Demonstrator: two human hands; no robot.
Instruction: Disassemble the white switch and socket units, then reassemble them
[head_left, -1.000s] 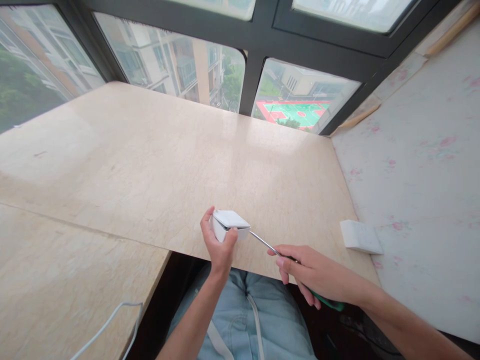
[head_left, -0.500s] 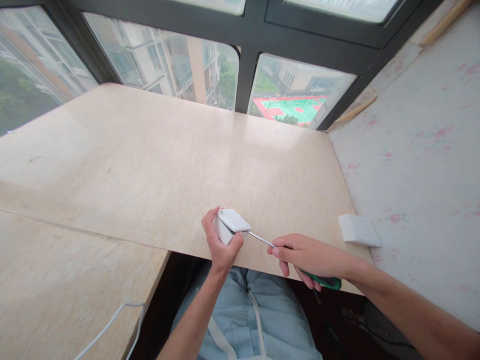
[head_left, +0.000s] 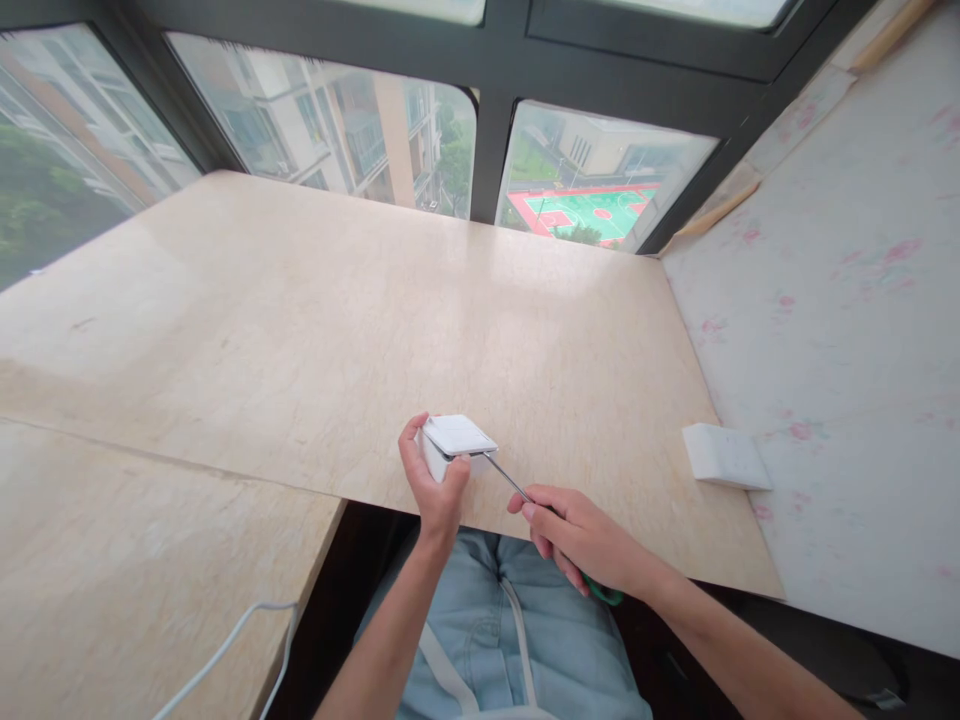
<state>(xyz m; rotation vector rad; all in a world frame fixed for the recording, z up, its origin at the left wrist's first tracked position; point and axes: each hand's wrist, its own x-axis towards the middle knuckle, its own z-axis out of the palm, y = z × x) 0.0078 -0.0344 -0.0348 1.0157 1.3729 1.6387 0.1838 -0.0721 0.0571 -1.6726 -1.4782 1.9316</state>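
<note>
My left hand [head_left: 435,485] is closed around a white box-shaped plastic casing [head_left: 437,461], thumb at the near side and fingers behind it. Its white cover plate [head_left: 459,434] is tilted, with a dark gap along the near edge. In my right hand [head_left: 577,535] is a screwdriver [head_left: 508,475] with a metal shaft and a green handle, mostly hidden in the palm. The shaft's tip meets the near right edge of the cover plate, at the gap. I cannot see what is inside the casing.
A second white box [head_left: 726,456] stands at the right against the flowered wall [head_left: 847,330]. The stone-patterned sill [head_left: 337,320] stretches to the dark window frame [head_left: 491,150]. At lower left, a white cable [head_left: 217,655] lies over the lower slab's edge.
My right hand has moved left and a little down, so the screwdriver slants more steeply. The casing has shifted slightly left, and its cover plate sits at a different angle.
</note>
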